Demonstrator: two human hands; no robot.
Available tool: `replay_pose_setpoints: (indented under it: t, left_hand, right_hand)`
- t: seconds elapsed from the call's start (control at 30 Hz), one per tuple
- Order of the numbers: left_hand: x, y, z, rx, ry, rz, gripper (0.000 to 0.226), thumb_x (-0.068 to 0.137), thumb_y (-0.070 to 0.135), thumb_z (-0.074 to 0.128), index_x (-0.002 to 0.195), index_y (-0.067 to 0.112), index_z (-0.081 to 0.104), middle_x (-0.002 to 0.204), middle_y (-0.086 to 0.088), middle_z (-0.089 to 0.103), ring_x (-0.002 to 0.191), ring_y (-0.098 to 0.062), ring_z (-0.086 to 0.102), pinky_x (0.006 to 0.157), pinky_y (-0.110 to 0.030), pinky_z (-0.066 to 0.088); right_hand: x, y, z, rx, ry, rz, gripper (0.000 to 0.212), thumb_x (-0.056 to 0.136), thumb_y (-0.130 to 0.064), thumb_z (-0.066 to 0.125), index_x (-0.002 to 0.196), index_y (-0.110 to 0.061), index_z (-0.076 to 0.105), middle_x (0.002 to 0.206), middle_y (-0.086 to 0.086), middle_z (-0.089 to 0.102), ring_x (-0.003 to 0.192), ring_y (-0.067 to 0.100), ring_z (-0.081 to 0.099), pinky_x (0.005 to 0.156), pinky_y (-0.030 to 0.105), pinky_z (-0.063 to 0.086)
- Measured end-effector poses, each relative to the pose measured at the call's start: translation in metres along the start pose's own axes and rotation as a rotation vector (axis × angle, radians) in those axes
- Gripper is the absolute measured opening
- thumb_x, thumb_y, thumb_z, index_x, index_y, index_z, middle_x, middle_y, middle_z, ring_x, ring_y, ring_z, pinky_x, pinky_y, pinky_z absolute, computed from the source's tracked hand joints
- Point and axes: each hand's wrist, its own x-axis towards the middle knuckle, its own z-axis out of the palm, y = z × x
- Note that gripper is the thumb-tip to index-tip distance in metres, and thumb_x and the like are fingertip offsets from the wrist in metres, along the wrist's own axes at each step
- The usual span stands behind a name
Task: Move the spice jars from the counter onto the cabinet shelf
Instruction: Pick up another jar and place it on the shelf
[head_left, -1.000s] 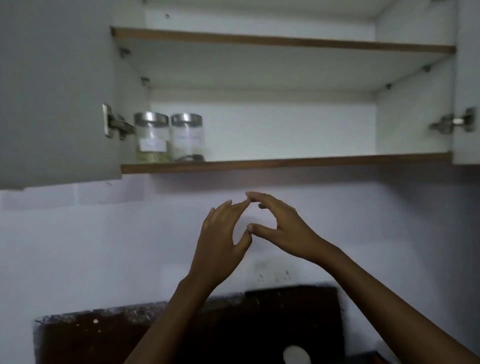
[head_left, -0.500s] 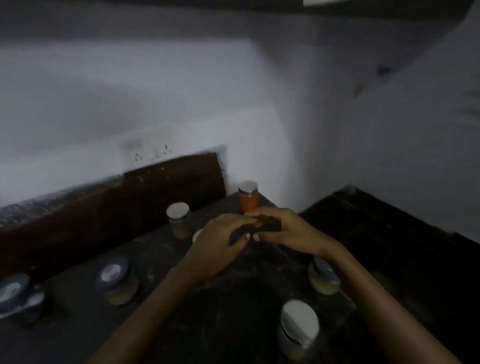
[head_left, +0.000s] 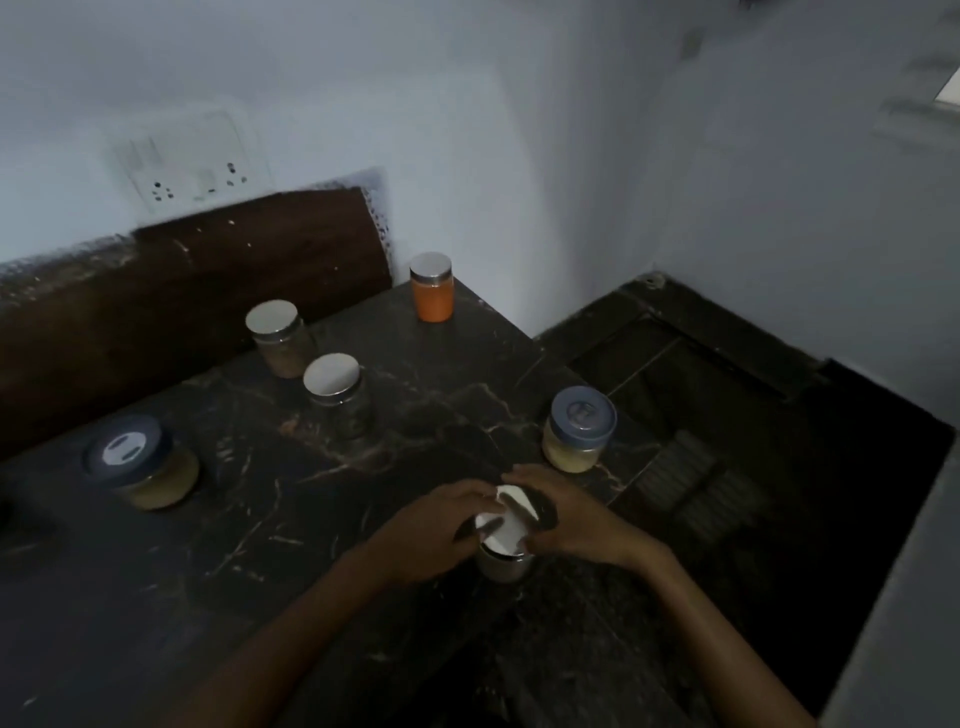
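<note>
Silver-lidded jar (head_left: 503, 564) stands upright on dark marble counter (head_left: 260, 519). Left hand (head_left: 431, 535) and right hand (head_left: 569, 519) grip it from either side, fingers curled over the lid. Just beyond this jar, slightly right: blue-lidded jar (head_left: 579, 431), pale contents. Well beyond it, by the wall: orange jar (head_left: 431, 291). Beyond and left: brown jar (head_left: 278, 338) and dark jar (head_left: 337, 395), near each other. Far left: second blue-lidded jar (head_left: 137, 462).
</note>
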Motion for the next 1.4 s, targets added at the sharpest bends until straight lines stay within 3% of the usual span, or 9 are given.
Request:
replay_pose_setpoints:
  t: [0.13, 0.3, 0.43, 0.67, 0.83, 1.0, 1.1, 1.23, 1.4]
  left_hand:
    - [0.002, 0.002, 0.002, -0.013, -0.018, -0.021, 0.036, 0.096, 0.023, 0.050, 0.132, 0.021, 0.053, 0.145, 0.009, 0.039, 0.130, -0.001, 0.036, 0.105, -0.013, 0.028]
    - [0.003, -0.001, 0.005, 0.004, -0.017, -0.059, 0.038, 0.095, 0.017, 0.051, 0.134, 0.022, 0.051, 0.151, 0.008, 0.030, 0.137, -0.003, 0.028, 0.110, -0.015, 0.024]
    - [-0.001, -0.007, 0.001, 0.058, -0.001, -0.027, 0.059, 0.089, 0.005, 0.055, 0.142, 0.023, 0.038, 0.155, 0.008, 0.016, 0.142, -0.010, 0.018, 0.110, -0.009, 0.011]
    - [-0.024, -0.005, -0.026, -0.060, 0.079, -0.058, 0.125, 0.068, 0.032, 0.077, 0.138, 0.052, -0.024, 0.148, 0.028, -0.031, 0.141, -0.002, -0.006, 0.110, -0.031, 0.018]
    - [-0.050, 0.001, -0.047, -0.137, 0.200, -0.065, 0.134, 0.060, 0.047, 0.081, 0.135, 0.053, -0.030, 0.143, 0.029, -0.038, 0.128, 0.024, -0.021, 0.101, -0.013, 0.016]
    - [-0.088, 0.007, -0.072, -0.226, 0.316, -0.090, 0.129, 0.057, 0.052, 0.082, 0.136, 0.058, -0.020, 0.145, 0.036, -0.026, 0.134, 0.018, -0.008, 0.106, -0.018, 0.019]
    - [-0.115, 0.006, -0.093, -0.244, 0.394, -0.126, 0.130, 0.056, 0.045, 0.086, 0.137, 0.058, -0.015, 0.145, 0.037, -0.015, 0.135, 0.015, 0.003, 0.107, -0.017, 0.025]
    - [-0.145, 0.002, -0.119, -0.213, 0.468, -0.159, 0.132, 0.053, 0.048, 0.085, 0.141, 0.051, -0.013, 0.148, 0.032, -0.007, 0.138, 0.006, 0.012, 0.108, -0.016, 0.030]
    - [-0.172, 0.001, -0.134, -0.150, 0.525, -0.173, 0.127, 0.051, 0.054, 0.083, 0.130, 0.067, -0.016, 0.139, 0.045, -0.010, 0.127, 0.027, 0.002, 0.093, 0.008, 0.021]
  right_hand:
    - [-0.001, 0.019, 0.019, -0.046, -0.003, 0.005, 0.097, 0.067, -0.022, 0.083, 0.143, -0.029, 0.023, 0.149, -0.010, 0.019, 0.137, 0.003, 0.015, 0.107, 0.014, 0.017]
    - [0.005, 0.028, 0.032, 0.110, 0.124, -0.003, 0.094, 0.061, -0.018, 0.086, 0.137, -0.032, 0.032, 0.143, -0.012, 0.036, 0.132, 0.004, 0.035, 0.108, 0.018, 0.031]
    - [0.014, 0.020, 0.019, 0.284, 0.164, -0.016, 0.081, 0.060, -0.014, 0.087, 0.129, -0.020, 0.046, 0.130, -0.006, 0.052, 0.120, 0.006, 0.050, 0.100, 0.027, 0.044]
    - [0.041, -0.037, -0.011, 0.320, 0.144, -0.037, 0.058, 0.067, -0.041, 0.076, 0.120, -0.036, 0.053, 0.118, -0.019, 0.055, 0.107, -0.004, 0.055, 0.083, 0.014, 0.048]
    - [0.058, -0.083, -0.007, 0.318, 0.088, -0.063, 0.044, 0.066, -0.058, 0.062, 0.106, -0.042, 0.056, 0.109, -0.014, 0.058, 0.100, 0.004, 0.059, 0.079, 0.022, 0.050]
    - [0.070, -0.127, 0.006, 0.306, 0.038, -0.121, 0.022, 0.077, -0.046, 0.057, 0.097, -0.037, 0.054, 0.108, -0.004, 0.060, 0.087, 0.002, 0.061, 0.074, 0.018, 0.050]
    - [0.066, -0.150, 0.011, 0.407, -0.032, -0.227, 0.033, 0.085, -0.046, 0.058, 0.115, -0.041, 0.046, 0.117, -0.013, 0.054, 0.099, -0.007, 0.059, 0.079, 0.014, 0.050]
    - [0.058, -0.172, 0.017, 0.339, -0.278, -0.337, 0.087, 0.066, -0.048, 0.073, 0.133, -0.059, 0.019, 0.139, -0.013, 0.041, 0.119, 0.004, 0.053, 0.090, 0.025, 0.051]
    - [0.059, -0.197, 0.034, 0.042, -0.298, -0.463, 0.127, 0.051, -0.047, 0.085, 0.135, -0.062, -0.009, 0.151, -0.029, -0.001, 0.140, 0.004, 0.018, 0.111, 0.037, 0.031]
